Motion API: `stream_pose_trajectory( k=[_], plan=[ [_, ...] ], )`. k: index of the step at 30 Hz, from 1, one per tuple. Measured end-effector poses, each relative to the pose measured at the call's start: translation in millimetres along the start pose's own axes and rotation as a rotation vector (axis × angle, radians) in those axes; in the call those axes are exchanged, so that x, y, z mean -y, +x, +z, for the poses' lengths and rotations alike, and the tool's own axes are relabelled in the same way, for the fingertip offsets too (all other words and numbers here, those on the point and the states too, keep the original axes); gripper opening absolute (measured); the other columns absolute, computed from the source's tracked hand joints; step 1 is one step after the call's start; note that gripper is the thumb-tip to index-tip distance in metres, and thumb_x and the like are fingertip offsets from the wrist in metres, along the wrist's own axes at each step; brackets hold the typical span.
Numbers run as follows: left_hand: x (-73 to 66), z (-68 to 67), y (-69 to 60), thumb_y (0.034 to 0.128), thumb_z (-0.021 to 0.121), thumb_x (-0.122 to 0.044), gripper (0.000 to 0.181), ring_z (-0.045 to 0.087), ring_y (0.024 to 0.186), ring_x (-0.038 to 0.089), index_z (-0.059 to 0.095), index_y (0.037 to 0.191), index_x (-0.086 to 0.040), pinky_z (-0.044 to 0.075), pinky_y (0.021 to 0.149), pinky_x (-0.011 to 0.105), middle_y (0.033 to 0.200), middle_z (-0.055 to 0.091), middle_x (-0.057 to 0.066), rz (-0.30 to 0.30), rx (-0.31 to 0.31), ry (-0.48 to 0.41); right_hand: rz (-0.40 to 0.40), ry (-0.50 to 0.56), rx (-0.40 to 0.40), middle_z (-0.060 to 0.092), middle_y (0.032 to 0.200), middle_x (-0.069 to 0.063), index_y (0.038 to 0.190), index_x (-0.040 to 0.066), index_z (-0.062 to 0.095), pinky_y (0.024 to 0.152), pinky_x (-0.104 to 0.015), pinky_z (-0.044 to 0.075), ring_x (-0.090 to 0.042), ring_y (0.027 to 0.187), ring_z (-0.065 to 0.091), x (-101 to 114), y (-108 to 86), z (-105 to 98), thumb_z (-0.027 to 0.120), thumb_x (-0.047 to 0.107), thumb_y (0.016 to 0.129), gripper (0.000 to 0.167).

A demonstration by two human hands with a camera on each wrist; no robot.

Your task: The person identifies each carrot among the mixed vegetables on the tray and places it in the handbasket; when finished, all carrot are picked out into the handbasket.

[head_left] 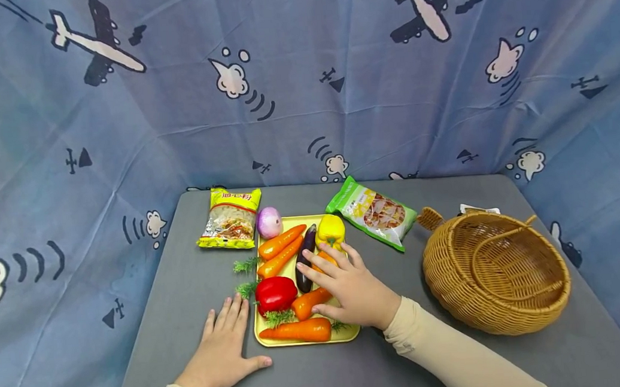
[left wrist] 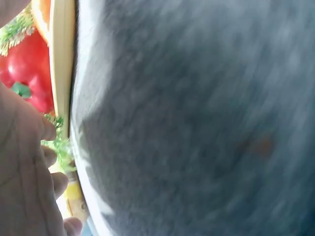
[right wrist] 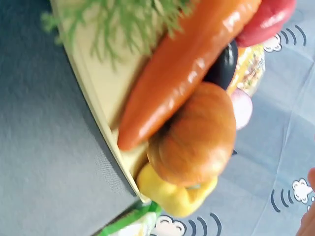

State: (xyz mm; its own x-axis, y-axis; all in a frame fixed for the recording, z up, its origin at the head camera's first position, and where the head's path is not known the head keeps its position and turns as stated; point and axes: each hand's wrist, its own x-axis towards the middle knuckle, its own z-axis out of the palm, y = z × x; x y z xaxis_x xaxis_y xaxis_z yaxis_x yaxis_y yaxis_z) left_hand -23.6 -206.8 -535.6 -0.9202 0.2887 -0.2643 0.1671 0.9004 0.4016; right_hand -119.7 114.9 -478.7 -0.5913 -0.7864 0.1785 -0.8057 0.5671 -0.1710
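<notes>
A pale yellow tray holds orange carrots, a red bell pepper, a dark eggplant, a yellow bell pepper and a round orange vegetable, mostly covered by a hand in the head view. A purple onion sits at its far left corner. My left hand lies with fingers extended left of the tray, fingertips near the carrot greens. Over the tray's right side spreads my right hand, fingers apart and gripping nothing; whether it touches the vegetables I cannot tell.
Behind the tray's left corner lies a yellow food packet. A green packet lies at the back right. On the right a wicker basket leans with its opening toward me, a small white item behind it. Patterned blue cloth hangs behind the grey table.
</notes>
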Motion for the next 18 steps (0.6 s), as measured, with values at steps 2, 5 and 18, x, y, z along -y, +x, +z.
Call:
stream_pose_trajectory(
  k=[2,5,18],
  plan=[
    [-1.6,2.2,-0.1,0.0828,0.067,-0.085,0.127,0.013,0.16,0.045,0.029,0.167,0.002,0.007,0.123,0.071,0.175,0.015,0.022,-0.003,0.012,-0.008,-0.007,0.001,0.014,0.029,0.174,-0.006,0.167,0.022,0.041,0.121,-0.069,0.015,-0.038,0.157,0.026,1.7,1.2,3.9,0.073,0.054,0.099,0.082],
    [-4.2,5.0,-0.5,0.0837,0.067,-0.084,0.125,0.012,0.16,0.045,0.029,0.167,0.002,0.009,0.124,0.07,0.176,0.012,0.022,-0.003,0.019,-0.029,-0.025,-0.006,0.015,0.033,0.173,-0.008,0.165,0.022,0.045,0.121,-0.067,0.017,-0.039,0.154,0.031,3.4,2.0,10.7,0.076,0.051,0.098,0.08],
    [-11.9,10.4,0.4,0.0942,0.063,-0.075,0.108,0.013,0.16,0.045,0.036,0.164,0.003,0.013,0.125,0.067,0.176,0.011,0.02,0.005,-0.041,-0.027,-0.027,-0.057,0.065,0.038,0.17,-0.005,0.163,0.024,0.049,0.12,-0.066,0.021,-0.038,0.154,0.032,6.5,3.1,35.6,0.077,0.046,0.097,0.075]
  ],
)
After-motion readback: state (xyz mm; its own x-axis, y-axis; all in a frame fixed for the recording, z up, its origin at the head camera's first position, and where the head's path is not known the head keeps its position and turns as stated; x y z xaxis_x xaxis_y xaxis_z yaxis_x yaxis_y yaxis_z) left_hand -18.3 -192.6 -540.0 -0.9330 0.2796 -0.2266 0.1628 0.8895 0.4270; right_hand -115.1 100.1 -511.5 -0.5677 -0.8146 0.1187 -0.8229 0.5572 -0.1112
